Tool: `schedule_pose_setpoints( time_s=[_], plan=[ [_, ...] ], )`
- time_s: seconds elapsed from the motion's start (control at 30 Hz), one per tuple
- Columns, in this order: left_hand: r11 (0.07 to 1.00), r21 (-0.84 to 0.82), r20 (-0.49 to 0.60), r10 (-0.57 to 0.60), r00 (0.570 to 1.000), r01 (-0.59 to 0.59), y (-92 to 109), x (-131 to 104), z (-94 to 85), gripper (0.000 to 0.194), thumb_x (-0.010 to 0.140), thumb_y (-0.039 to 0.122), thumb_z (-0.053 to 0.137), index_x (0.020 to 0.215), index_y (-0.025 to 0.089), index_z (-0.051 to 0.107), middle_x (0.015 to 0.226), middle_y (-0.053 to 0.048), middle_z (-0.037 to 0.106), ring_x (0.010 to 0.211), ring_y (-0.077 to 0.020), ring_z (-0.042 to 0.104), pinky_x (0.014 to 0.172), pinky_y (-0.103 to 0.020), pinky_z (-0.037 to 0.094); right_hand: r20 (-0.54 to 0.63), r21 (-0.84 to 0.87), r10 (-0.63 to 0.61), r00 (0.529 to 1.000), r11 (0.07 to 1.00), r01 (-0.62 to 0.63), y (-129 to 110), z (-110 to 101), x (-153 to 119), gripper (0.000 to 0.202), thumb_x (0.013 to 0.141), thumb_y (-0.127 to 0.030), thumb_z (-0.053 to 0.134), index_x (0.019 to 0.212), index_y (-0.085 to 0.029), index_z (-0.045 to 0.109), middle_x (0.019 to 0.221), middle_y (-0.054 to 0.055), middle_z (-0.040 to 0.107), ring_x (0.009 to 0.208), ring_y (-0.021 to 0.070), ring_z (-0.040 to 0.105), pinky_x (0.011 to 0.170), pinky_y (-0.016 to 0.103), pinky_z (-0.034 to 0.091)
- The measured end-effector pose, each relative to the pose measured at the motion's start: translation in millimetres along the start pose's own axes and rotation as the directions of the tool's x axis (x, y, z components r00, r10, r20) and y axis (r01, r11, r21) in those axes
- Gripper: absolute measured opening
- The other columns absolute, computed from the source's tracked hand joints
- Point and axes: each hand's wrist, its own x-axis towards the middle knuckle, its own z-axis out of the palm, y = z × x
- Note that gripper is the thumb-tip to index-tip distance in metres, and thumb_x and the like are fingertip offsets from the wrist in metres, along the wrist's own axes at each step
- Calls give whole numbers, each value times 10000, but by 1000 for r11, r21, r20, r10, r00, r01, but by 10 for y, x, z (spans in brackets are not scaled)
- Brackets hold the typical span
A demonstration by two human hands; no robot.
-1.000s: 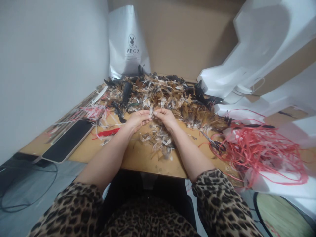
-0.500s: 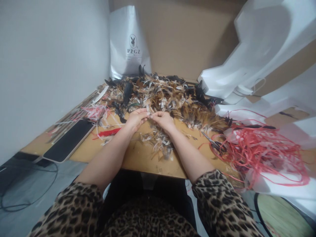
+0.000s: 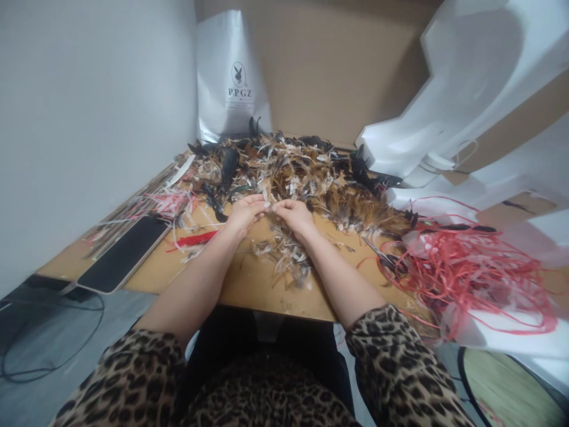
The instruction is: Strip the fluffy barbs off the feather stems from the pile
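Note:
My left hand [image 3: 246, 214] and my right hand [image 3: 293, 216] meet over the middle of the table, thumbs and fingertips pinched close together. Between them is what looks like a small brown-and-white feather [image 3: 266, 194], mostly hidden by the fingers. Just beyond the fingertips spreads a large heap of brown, white and black feathers [image 3: 302, 166]. Under and in front of my right hand lies a smaller pile of loose feather fluff [image 3: 288, 255]. A red strip [image 3: 197, 238] rests beside my left forearm.
Left of my arms are a phone [image 3: 124, 254], thin sticks [image 3: 133, 207] and pink-white ribbon strips [image 3: 171, 203]. Scissors [image 3: 391, 259] and a tangle of red ribbon [image 3: 484, 273] lie to the right. A silver bag [image 3: 235, 53] stands behind the feathers, white foam sheets [image 3: 471, 77] at right.
Both hands stay in almost the same place, still pinched together. Only a slight shift of the fingertips shows.

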Motion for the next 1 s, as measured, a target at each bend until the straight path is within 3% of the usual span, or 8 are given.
schedule_pose_setpoints(
  time_s=[0.3, 0.6, 1.0],
  plan=[
    [1000, 18, 20, 8, 1000, -8, -7, 11, -6, 327, 520, 155, 738, 828, 101, 644, 625, -15, 635, 524, -49, 542, 475, -139, 378, -64, 113, -72, 995, 990, 79, 22, -18, 34, 204, 585, -323, 649, 664, -139, 607, 458, -47, 512, 410, 46, 384, 429, 185, 278],
    [1000, -14, -26, -7, 1000, 7, -21, -10, 25, 337, 505, 133, 744, 814, 105, 612, 608, -4, 622, 527, -61, 557, 482, -146, 391, -66, -124, -82, 994, 990, 73, -26, 4, -21, 206, 595, -332, 645, 666, -139, 634, 514, -27, 552, 449, 61, 417, 478, 205, 336],
    [1000, 26, 11, 14, 1000, -14, -63, 11, 10, 369, 523, 178, 750, 855, 97, 612, 635, -19, 635, 517, -50, 546, 487, -146, 389, -24, -253, -119, 993, 961, 109, -15, -37, 8, 185, 602, -315, 624, 624, -132, 614, 516, -27, 534, 454, 56, 390, 483, 205, 333]
  ],
)
